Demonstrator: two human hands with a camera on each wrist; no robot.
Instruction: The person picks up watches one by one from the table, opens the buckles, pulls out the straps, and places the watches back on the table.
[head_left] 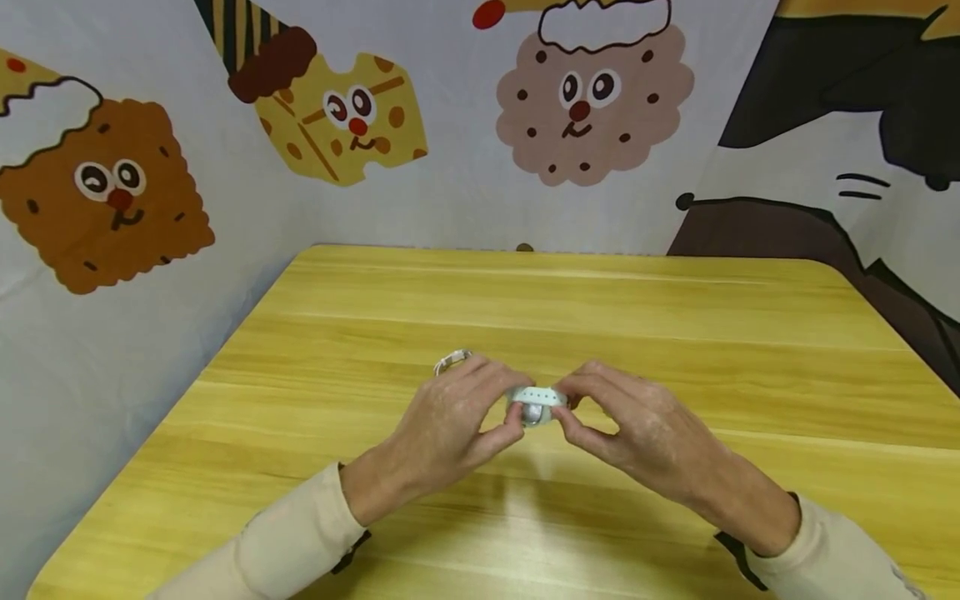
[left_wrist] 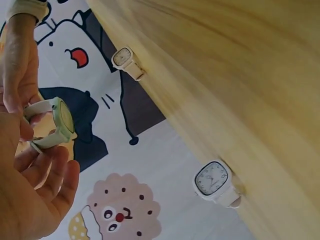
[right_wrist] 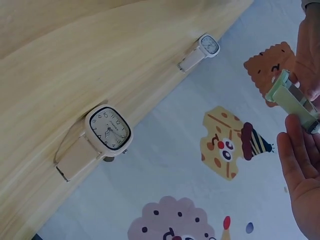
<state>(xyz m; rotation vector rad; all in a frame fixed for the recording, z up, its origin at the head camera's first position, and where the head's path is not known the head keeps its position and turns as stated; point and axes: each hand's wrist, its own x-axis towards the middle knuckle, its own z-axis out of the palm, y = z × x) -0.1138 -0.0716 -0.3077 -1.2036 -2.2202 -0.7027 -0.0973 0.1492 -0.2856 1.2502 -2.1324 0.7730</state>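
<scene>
A pale green wristwatch (head_left: 537, 397) is held up between both hands over the table, its strap curved round and its row of holes facing the person. My left hand (head_left: 450, 421) pinches the left side of the strap between thumb and fingers. On the other side, my right hand (head_left: 648, 421) pinches the strap likewise. In the left wrist view the round-edged case of the green watch (left_wrist: 63, 120) faces away from the hands, with the strap ends gripped by the fingers.
Beyond the left hand stands a white watch (left_wrist: 212, 179) with a squarish dial. A cream watch (right_wrist: 109, 129) rests on the table near the right hand, hidden behind it in the head view. The wooden table (head_left: 600, 308) meets a cartoon-printed cloth (head_left: 450, 208) at its back and sides.
</scene>
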